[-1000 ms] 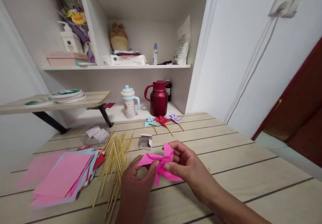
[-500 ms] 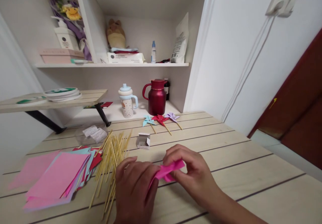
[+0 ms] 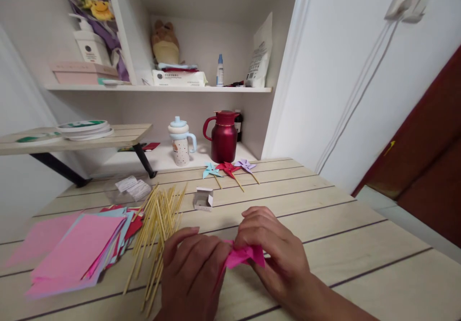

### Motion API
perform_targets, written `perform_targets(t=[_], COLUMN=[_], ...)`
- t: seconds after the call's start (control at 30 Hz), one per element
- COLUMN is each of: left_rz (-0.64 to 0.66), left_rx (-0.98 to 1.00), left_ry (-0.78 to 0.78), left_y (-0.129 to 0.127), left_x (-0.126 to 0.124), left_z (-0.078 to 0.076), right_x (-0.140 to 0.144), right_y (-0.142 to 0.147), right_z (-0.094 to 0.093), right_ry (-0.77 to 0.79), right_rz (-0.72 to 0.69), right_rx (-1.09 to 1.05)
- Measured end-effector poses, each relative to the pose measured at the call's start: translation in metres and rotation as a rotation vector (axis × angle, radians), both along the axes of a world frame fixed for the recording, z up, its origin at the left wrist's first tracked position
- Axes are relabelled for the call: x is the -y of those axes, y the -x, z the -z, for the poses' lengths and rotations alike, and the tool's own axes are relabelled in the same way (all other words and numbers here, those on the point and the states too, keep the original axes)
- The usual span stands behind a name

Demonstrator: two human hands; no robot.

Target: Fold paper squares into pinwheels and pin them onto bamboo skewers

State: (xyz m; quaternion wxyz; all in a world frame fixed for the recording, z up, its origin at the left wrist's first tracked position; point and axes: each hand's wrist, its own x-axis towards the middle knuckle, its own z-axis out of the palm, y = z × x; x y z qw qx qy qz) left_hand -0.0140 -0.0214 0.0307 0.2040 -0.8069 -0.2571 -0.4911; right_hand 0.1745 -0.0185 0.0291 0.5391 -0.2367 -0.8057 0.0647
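Between my two hands is a piece of bright pink paper (image 3: 245,255), folded, with pointed flaps. My left hand (image 3: 194,268) grips its left side, fingers curled over it and the thumb side hidden. My right hand (image 3: 273,249) pinches the right part, with fingers bent over the top and the thumb below. Just left of my left hand, thin wooden sticks (image 3: 158,225) lie in a loose heap. Beyond my hands stands a small open white box (image 3: 203,200); what is inside cannot be made out.
Stacked coloured paper sheets (image 3: 77,249) lie at the left, near a clear plastic container (image 3: 131,190). Light blue, red and purple pinwheels (image 3: 229,168) lie at the back. Behind them stand a red thermos jug (image 3: 224,138) and a handled cup (image 3: 181,143). A raised wooden shelf (image 3: 129,136) overhangs the left.
My right hand has closed further over the pink paper, covering more of its top. The paper's flaps now point downward and to the right. The view has shifted slightly.
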Motion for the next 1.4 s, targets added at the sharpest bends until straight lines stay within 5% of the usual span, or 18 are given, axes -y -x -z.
perform_targets(t=[0.1,0.17,0.27,0.37,0.47,0.53,0.8,1.1,1.4], left_rz=[-0.024,-0.034,-0.038,-0.051,-0.008,0.024,-0.060,0.120,0.198], left_rx=[0.074,0.160,0.363,0.649,0.870,0.934,0.867,0.859,0.890], left_ry=[0.016,0.116,0.422,0.825,1.149,1.268,1.268,1.310,1.353], left_y=[-0.005,-0.008,-0.012,-0.015,-0.017,-0.018,-0.024,-0.025,-0.024], left_x=[-0.003,-0.007,-0.013,-0.015,-0.013,-0.011,-0.007,-0.003,-0.005], left_z=[0.008,0.014,0.020,0.020,0.015,0.012,0.006,0.008,0.011], right_x=[-0.003,-0.007,-0.013,-0.015,-0.014,-0.014,-0.017,-0.020,-0.024], right_y=[0.002,0.004,0.007,0.011,0.013,0.013,0.015,0.015,0.011], right_z=[0.003,0.004,0.002,-0.001,-0.001,0.002,0.005,0.009,0.004], right_ry=[0.010,0.182,0.652,1.000,1.113,1.103,1.066,1.220,1.165], right_rz=[0.037,0.068,0.047,-0.170,-0.353,-0.336,-0.232,-0.226,-0.215], right_rx=[0.011,-0.039,-0.190,-0.379,-0.494,-0.514,-0.566,-0.717,-0.750])
